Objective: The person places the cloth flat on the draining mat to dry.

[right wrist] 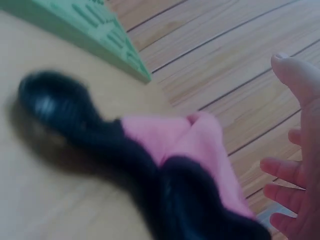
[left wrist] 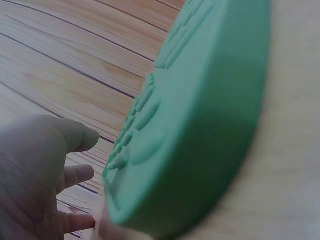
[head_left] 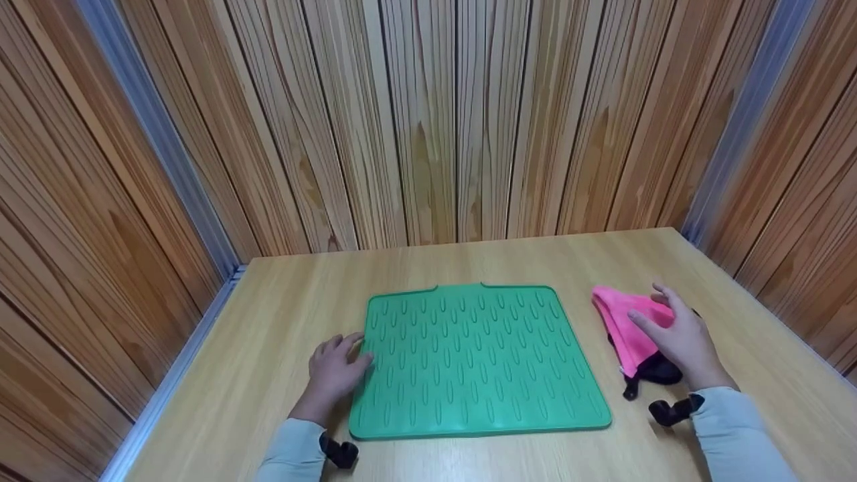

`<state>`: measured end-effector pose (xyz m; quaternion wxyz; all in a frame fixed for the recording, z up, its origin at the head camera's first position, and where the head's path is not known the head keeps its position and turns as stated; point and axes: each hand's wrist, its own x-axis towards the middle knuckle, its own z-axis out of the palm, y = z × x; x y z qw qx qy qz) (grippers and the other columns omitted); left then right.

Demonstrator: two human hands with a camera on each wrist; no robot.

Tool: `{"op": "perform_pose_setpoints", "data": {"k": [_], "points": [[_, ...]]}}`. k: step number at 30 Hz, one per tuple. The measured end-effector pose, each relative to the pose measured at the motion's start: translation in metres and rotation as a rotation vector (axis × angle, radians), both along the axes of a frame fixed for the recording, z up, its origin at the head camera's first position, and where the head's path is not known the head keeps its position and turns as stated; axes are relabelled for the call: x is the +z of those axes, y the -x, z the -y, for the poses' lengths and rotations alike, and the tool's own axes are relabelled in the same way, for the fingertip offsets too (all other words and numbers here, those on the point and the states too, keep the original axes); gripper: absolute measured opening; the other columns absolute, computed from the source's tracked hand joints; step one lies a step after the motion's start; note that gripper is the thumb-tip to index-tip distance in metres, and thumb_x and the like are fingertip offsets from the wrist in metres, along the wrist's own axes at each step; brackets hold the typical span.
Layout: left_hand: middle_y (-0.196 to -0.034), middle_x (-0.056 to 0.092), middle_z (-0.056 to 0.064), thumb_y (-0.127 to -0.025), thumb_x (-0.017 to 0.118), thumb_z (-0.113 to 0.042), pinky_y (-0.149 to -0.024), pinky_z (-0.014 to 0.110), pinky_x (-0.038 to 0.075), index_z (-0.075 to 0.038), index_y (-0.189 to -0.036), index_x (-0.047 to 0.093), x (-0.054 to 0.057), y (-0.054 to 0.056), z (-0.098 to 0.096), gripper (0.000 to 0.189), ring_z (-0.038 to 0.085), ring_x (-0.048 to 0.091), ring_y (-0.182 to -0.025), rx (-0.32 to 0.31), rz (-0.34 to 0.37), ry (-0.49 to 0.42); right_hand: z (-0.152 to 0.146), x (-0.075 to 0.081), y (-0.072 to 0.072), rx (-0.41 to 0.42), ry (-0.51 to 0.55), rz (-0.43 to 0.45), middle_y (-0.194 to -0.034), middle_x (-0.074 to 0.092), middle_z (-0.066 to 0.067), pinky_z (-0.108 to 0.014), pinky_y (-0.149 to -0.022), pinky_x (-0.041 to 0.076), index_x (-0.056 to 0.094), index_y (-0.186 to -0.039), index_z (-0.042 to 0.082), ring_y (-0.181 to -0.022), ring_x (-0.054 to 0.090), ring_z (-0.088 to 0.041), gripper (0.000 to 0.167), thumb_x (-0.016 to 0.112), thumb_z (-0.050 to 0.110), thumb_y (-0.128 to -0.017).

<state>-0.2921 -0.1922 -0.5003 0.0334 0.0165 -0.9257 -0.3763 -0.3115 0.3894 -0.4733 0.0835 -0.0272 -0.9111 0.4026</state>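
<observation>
Partly hidden: pink cloth [head_left: 626,328] behind spread right hand [head_left: 689,348]; spread left hand [head_left: 333,369] beside green mat [head_left: 475,361].

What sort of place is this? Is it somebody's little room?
Probably a small walled work booth, though I can't be sure. There's a wooden-looking table, plank-patterned walls on three sides, and bluish strips running up the corners.

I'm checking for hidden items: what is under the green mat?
The green mat lies on the tabletop, which shows around its edges. Anything directly beneath the mat is covered and cannot be seen.
</observation>
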Motion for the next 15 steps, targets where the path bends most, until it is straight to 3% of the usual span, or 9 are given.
{"op": "perform_pose_setpoints", "data": {"k": [6,15], "points": [[-0.176,0.033,0.04,-0.107,0.064,-0.031,-0.135,0.082,0.006,-0.01,-0.159,0.061,-0.011,0.003,0.004,0.056,0.068,0.018,-0.166,0.0,-0.006,-0.026,-0.008,-0.011,0.003,0.031,0.0,0.038,-0.18,0.024,-0.04,-0.089,-0.128,0.018,0.009,-0.18,0.005,-0.166,0.018,-0.068,0.108,0.069,0.059,-0.109],[-0.178,0.028,0.041,-0.106,0.063,-0.025,-0.136,0.082,0.006,-0.009,-0.159,0.061,-0.011,0.001,0.006,0.056,0.069,0.014,-0.167,-0.009,-0.001,0.002,-0.015,-0.024,0.007,0.061,-0.057,0.085,-0.18,0.015,-0.044,-0.087,-0.13,0.018,0.006,-0.18,0.003,-0.166,0.014,-0.07,0.112,0.072,0.056,-0.107]]}}
